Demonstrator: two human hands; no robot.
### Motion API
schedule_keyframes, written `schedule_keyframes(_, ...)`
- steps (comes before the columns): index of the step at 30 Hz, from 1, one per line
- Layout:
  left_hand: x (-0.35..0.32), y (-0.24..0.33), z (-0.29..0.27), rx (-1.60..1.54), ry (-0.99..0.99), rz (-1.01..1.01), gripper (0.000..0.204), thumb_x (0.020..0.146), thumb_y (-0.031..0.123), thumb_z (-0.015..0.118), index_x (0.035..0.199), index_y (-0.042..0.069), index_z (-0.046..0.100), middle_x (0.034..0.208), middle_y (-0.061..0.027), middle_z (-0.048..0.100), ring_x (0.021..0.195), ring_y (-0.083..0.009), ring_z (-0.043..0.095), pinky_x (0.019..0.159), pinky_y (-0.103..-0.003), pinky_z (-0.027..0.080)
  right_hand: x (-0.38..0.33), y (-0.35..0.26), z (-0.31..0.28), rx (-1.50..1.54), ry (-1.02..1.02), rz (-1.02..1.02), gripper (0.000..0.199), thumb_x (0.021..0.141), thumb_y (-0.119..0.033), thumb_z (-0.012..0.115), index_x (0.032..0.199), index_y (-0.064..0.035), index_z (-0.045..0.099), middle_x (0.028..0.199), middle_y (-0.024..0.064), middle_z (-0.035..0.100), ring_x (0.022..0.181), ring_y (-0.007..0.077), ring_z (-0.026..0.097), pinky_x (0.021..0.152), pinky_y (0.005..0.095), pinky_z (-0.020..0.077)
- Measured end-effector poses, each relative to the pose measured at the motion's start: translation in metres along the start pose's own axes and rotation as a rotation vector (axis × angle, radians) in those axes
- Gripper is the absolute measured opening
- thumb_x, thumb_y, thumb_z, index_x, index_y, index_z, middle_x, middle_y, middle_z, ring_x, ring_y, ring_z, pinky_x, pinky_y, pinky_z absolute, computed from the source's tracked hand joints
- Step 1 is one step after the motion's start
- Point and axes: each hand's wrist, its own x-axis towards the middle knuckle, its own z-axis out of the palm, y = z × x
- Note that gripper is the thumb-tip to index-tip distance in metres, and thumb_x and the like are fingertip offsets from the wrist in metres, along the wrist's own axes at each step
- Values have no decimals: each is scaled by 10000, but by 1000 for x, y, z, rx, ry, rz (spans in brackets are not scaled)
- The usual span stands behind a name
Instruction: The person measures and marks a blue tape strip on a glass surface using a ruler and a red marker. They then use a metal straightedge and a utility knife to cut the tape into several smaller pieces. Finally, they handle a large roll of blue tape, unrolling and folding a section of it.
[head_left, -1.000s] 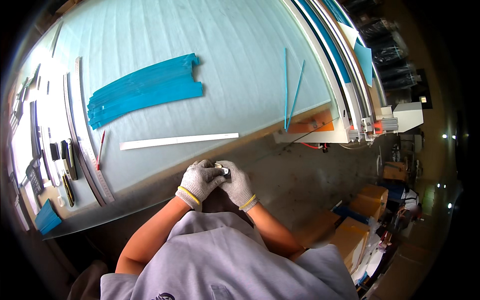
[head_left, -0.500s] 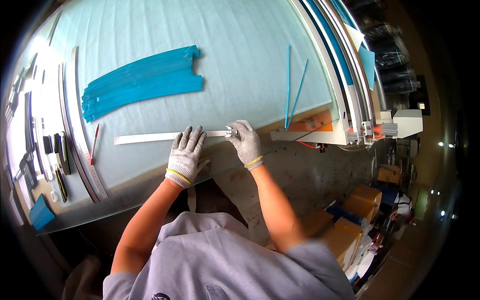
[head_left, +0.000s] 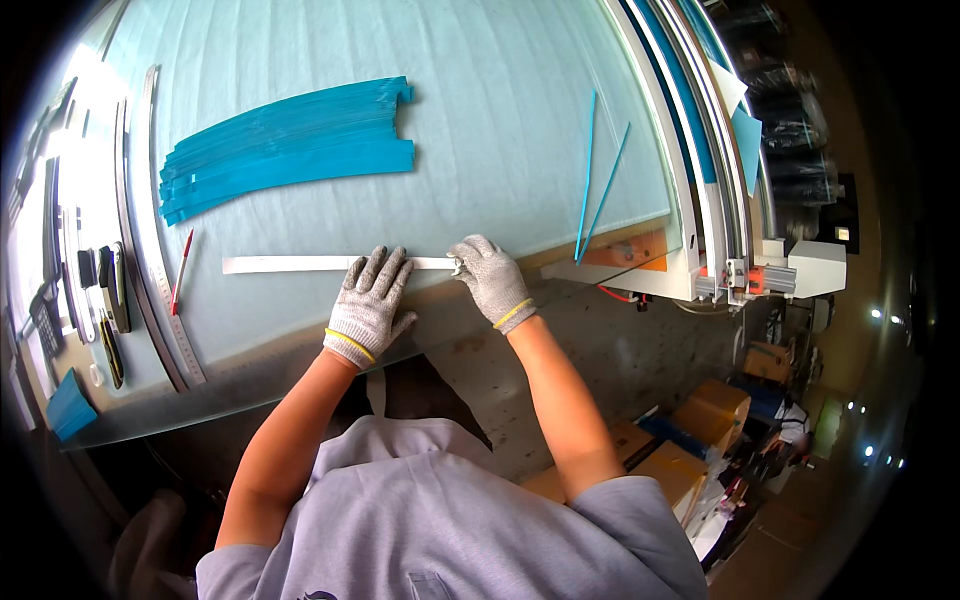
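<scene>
A long, narrow white strip (head_left: 290, 264) lies crosswise near the front edge of the table. My left hand (head_left: 370, 305), in a grey knit glove with a yellow cuff, rests flat over it, fingers stretched out. At the strip's right end, my gloved right hand (head_left: 490, 279) is closed, fingertips together on a small, shiny, metal-looking piece too small to name. Beyond the strip lies a stack of bright blue strips (head_left: 290, 145) with uneven ends. A red and white pen (head_left: 182, 272) sits left of the white strip.
A long metal ruler (head_left: 165, 285) and dark-handled cutters (head_left: 119, 290) lie at the left. Two thin blue strips (head_left: 603, 190) rest at the right, near a white rail machine (head_left: 690, 200). Cardboard boxes (head_left: 712, 412) stand on the floor, lower right.
The view has shifted slightly. Both hands stay on the white strip; the left remains flat, and the right has turned a little at the strip's end.
</scene>
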Motion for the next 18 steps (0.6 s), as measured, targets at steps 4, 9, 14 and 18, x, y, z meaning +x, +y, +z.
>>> schedule_keyframes(4, 1, 0, 1, 3, 1, -4, 818, 814, 383, 735, 1508, 87, 417, 1571, -135, 388, 1448, -368, 350, 1187, -521, 279, 0, 4, 6, -97, -23, -19, 296, 798, -63, 699, 1084, -80, 624, 1067, 110, 612, 1001, 345, 615, 865, 429, 527)
schedule_keyframes(9, 3, -2, 2, 6, -13, -25, 810, 814, 384, 737, 1519, 141, 419, 1562, -118, 403, 1430, -368, 376, 1168, -516, 303, -6, 4, 10, 218, 166, 120, 294, 775, -48, 727, 1062, -59, 666, 1034, 123, 637, 966, 344, 644, 842, 418, 545)
schedule_keyframes(14, 4, -1, 7, 5, -14, -28, 812, 814, 385, 741, 1521, 152, 418, 1557, -108, 411, 1425, -367, 385, 1160, -513, 316, -21, 12, 14, 418, 380, 294, 246, 807, -81, 773, 1035, -42, 687, 997, 120, 681, 906, 279, 663, 792, 366, 536)
schedule_keyframes(18, 4, 1, 2, 3, -14, -27, 809, 816, 376, 738, 1521, 143, 416, 1558, -110, 410, 1425, -369, 385, 1160, -508, 317, -60, 90, -35, 579, 826, 590, 216, 865, -71, 771, 1045, 6, 679, 949, 36, 691, 840, 115, 619, 788, 290, 529)
